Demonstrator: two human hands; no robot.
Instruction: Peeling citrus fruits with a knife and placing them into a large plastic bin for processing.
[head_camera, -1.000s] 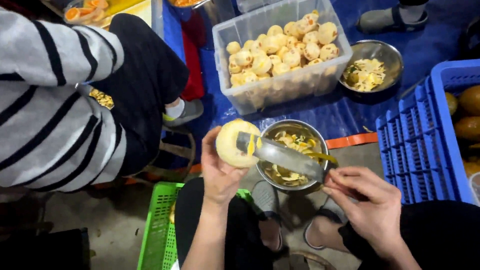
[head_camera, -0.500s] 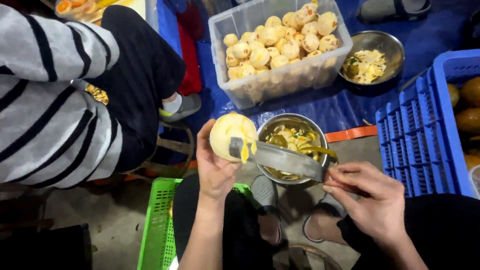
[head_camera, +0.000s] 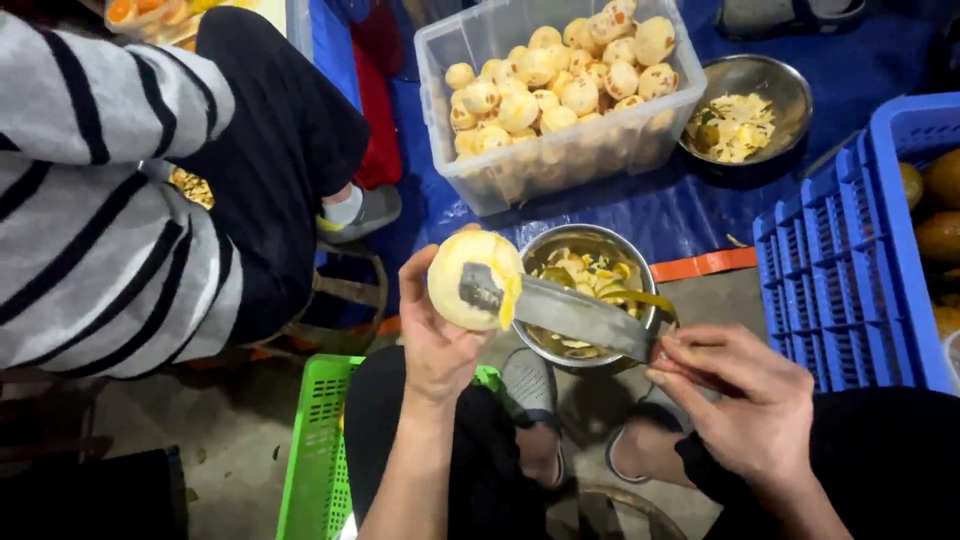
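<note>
A: Quick pass. Left hand (head_camera: 440, 340) is wrapped round the peeled pale fruit (head_camera: 475, 280), fingers clamped on its near side, held up over the lap at about 10 o'clock of the steel bowl (head_camera: 590, 300).

B: Right hand (head_camera: 740, 400)?

A: Closed on the handle of the knife (head_camera: 560, 305). Blade lies flat across the bowl mouth, tip pressed onto the fruit.

B: Change from a second ago?

A: Fruit has turned in the left hand. Earlier a ringed, cut face showed toward the camera; now a smooth rounded side faces up. The blade tip has also slid from beside the fruit onto it, with a yellow strip hanging at the contact point. Reads to me like the trimming is working its way round the fruit, likely near the end since almost no skin shows.

B: Surroundings?

A: Clear tub (head_camera: 560, 110) of peeled fruit at 12 o'clock of the bowl, second steel bowl (head_camera: 745, 115) of scraps at 2 o'clock, blue crate (head_camera: 850, 260) at 3 o'clock with unpeeled brown-green fruit, green basket (head_camera: 320, 440) at 8 o'clock. Another person's striped sleeve (head_camera: 90, 220) far left, not touching anything here.
</note>
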